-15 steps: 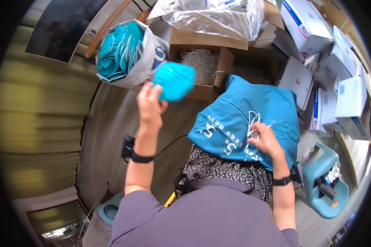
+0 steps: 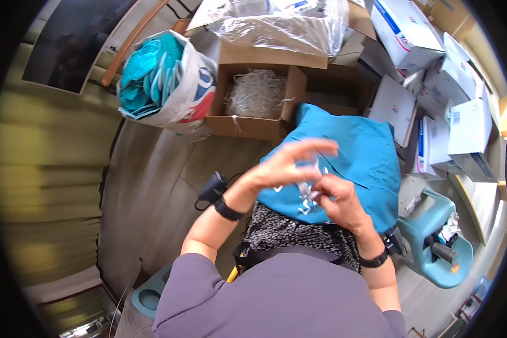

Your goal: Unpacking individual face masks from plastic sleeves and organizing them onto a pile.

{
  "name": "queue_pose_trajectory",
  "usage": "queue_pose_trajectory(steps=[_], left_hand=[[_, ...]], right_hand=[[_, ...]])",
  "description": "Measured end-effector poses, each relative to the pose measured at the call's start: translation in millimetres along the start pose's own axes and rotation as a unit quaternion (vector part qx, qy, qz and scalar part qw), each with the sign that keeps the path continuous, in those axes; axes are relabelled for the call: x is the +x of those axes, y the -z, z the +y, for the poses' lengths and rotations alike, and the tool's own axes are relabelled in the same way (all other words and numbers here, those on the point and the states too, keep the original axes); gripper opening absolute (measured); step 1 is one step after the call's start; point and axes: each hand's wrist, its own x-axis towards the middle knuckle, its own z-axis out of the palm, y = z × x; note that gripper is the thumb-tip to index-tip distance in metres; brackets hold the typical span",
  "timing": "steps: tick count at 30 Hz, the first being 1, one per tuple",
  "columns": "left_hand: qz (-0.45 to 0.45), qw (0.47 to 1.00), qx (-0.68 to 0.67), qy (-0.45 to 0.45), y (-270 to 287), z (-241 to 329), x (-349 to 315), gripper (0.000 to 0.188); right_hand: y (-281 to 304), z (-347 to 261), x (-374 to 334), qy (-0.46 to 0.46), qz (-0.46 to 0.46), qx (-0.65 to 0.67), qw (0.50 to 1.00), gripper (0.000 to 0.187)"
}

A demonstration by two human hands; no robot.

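A teal cloth (image 2: 355, 146) with white print lies over my lap. Above it, my left hand (image 2: 290, 163) has its fingers spread, slightly blurred, with nothing seen in them. Just beside it, my right hand (image 2: 342, 200) is closed in a pinch on thin white cords (image 2: 305, 191), partly hidden by the fingers. At the far left stands a white bag (image 2: 194, 96) filled with teal folded face masks (image 2: 152, 73). A cardboard box (image 2: 248, 128) to its right contains a tangle of white cords (image 2: 256, 96).
Behind the cord box is a carton lined with clear plastic (image 2: 281, 34). White boxes (image 2: 411, 36) are stacked at the far right. A blue plastic stool (image 2: 419, 242) with small items on it stands at my right. A yellow-green curtain (image 2: 45, 186) hangs at the left.
My left hand has let go of the teal face mask and moved right, to beside my right hand. The mask is no longer seen apart from those in the bag. My right hand still pinches cords.
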Motion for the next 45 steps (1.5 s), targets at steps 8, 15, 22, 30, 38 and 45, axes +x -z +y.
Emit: queue_pose_trajectory(steps=[8,15,22,30,38,45], left_hand=[[-0.078,0.992,0.043,0.092,-32,-60,5,0.020],[0.067,0.970,0.107,0.208,25,-8,42,0.011],[0.352,0.802,0.468,0.113,214,-63,82,0.062],[0.232,0.840,0.490,0.037,111,-88,106,0.060],[0.107,0.821,0.546,0.125,-13,-103,131,0.083],[0.114,0.812,0.554,0.139,-7,-105,137,0.079]], right_hand=[[30,0,-6,0.022,-0.078,0.022,0.996,0.046],[91,-11,-33,-0.084,0.098,0.203,0.971,0.036],[209,-8,-83,-0.117,0.270,0.025,0.955,0.020],[424,-33,-93,-0.185,0.487,-0.225,0.824,0.013],[519,107,-51,-0.381,0.341,-0.151,0.846,0.029],[497,144,-44,-0.389,0.355,-0.033,0.849,0.028]])
